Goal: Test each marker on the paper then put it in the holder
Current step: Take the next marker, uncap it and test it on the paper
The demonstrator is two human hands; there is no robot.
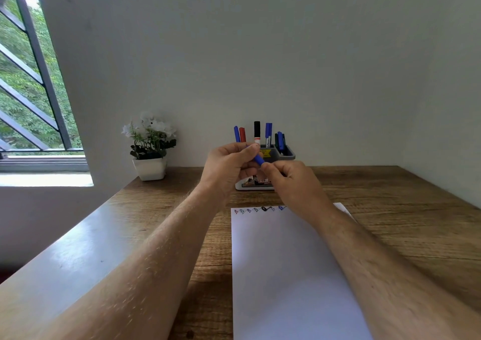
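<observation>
Window (31,84) daylight, desk (78,248) glare, warped edges

wall (260,53): plain off-white, nothing hung on it
window (23,84): on the left, dark slanted bars, green trees outside
light: daylight coming in, bright patch on the sill (44,179)
desk (390,222): wood grain, pushed into the corner
potted plant (150,145): white flowers, white pot, back left of desk

grainy wood desk (377,209), smooth white paper (281,274), glossy pot (150,168)
</observation>
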